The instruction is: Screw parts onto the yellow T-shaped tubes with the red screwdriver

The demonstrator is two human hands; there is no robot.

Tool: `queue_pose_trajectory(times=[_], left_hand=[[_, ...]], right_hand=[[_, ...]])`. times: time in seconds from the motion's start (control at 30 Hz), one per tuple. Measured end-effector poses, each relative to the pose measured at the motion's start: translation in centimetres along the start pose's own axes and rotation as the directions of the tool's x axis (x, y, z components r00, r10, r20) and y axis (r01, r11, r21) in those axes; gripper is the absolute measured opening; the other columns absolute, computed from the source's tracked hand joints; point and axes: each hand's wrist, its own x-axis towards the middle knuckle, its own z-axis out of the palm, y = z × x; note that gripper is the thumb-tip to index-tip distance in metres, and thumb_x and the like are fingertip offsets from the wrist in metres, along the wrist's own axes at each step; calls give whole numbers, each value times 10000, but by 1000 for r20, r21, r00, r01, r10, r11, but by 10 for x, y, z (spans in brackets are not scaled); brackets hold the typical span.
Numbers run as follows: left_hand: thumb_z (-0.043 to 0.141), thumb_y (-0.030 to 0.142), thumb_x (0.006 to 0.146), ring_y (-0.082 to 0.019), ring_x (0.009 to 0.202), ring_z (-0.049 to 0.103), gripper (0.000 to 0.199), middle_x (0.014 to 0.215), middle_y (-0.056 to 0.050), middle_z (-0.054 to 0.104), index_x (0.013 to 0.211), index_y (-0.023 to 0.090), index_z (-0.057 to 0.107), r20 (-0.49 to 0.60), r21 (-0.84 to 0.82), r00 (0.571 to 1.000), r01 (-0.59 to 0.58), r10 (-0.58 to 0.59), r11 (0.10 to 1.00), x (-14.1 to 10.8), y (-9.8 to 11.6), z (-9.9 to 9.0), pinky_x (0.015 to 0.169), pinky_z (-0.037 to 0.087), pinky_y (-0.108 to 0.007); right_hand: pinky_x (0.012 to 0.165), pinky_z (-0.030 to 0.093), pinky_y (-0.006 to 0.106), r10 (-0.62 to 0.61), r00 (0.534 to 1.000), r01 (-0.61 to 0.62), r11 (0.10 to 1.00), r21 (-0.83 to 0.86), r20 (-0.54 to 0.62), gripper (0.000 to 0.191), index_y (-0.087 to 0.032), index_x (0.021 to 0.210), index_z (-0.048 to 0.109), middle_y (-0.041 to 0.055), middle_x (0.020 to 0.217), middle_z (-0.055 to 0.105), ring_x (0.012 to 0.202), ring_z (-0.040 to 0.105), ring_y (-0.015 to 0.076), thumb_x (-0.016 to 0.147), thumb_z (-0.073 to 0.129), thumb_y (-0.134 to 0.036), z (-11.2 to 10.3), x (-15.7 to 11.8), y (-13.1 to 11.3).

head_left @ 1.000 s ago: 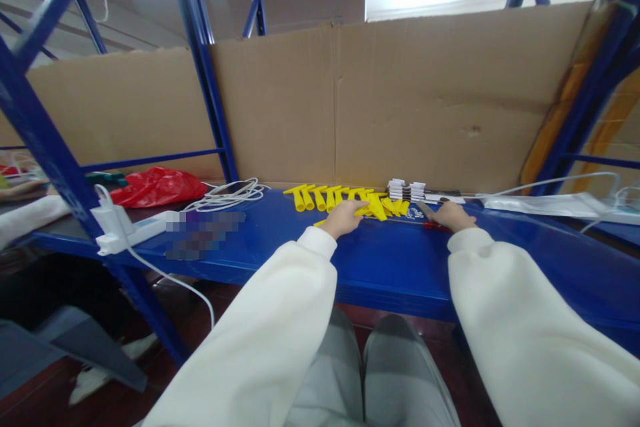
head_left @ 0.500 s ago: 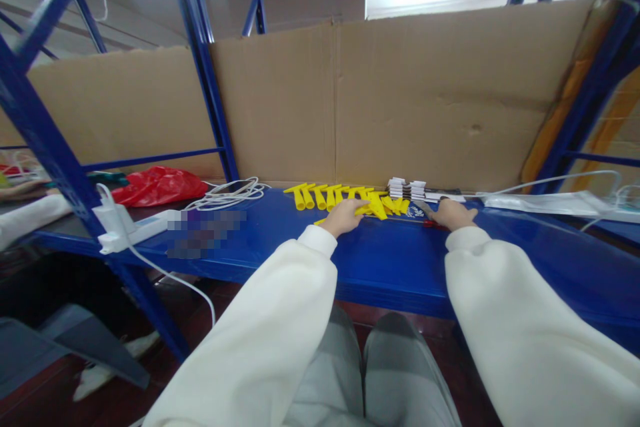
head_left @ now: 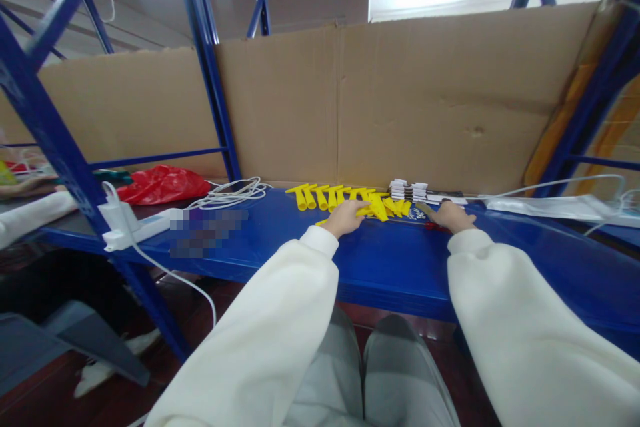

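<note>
Several yellow tube-shaped pieces with thin tails (head_left: 323, 199) lie in a row and a loose heap along the back of the blue table (head_left: 385, 267). At the heap's front, my left hand (head_left: 344, 217) has its fingers closed on a yellow piece at the fingertips; its exact shape is partly hidden. My right hand (head_left: 454, 216) is to the right of the heap, its fingers closed around a thin greyish flat thing (head_left: 426, 209) that points left. Just under those fingers something red (head_left: 431, 225) shows, too small to name.
Small white stacks with black bands (head_left: 407, 189) stand behind the heap against the cardboard wall (head_left: 400, 100). Left are a white power strip (head_left: 150, 227), coiled white cable (head_left: 233, 195) and a red plastic bag (head_left: 164, 185). A flat white packet (head_left: 550, 205) lies right. Another person's sleeve (head_left: 35, 217) shows far left.
The view has shifted slightly. Both hands stay in nearly the same places, and the greyish thing by my right hand has shifted slightly. The other person's arm at far left has moved a little right.
</note>
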Motion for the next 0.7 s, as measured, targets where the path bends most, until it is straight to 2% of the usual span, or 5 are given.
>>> queue_pose_trajectory(times=[0.17,0.3,0.53,0.7], left_hand=[[630,146,896,-231,1273,613,458,1358,-100,668,1354,144,645,9,21,1000,8,-8,1000,0,0,-1,1136,425,-333],[634,153,895,-232,1255,624,449,1349,-90,676,1344,164,655,-9,14,1000,8,-8,1000,0,-1,1,1125,437,-340],[638,153,896,-231,1264,618,432,1352,-80,676,1326,181,669,-22,-14,1000,11,-11,1000,-1,-1,2,1132,429,-345],[642,146,894,-235,1267,616,442,1356,-97,671,1335,163,662,-12,-14,1000,17,-17,1000,-1,0,0,1135,427,-348]], right_hand=[[1032,367,599,-18,998,21,997,74,-52,708,-97,1196,673,263,1273,650,1207,577,413,843,546,-697,1,3,2],[1006,390,608,19,997,-10,994,107,-78,756,-97,1114,695,274,1242,655,1186,584,423,815,512,-766,1,8,2],[1002,405,631,25,995,-9,987,162,-96,744,-127,1119,701,258,1222,667,1177,593,431,779,555,-772,1,10,10],[964,430,620,46,984,-11,979,204,-172,639,-144,1087,714,246,1131,688,1129,620,414,743,662,-679,8,16,15]])
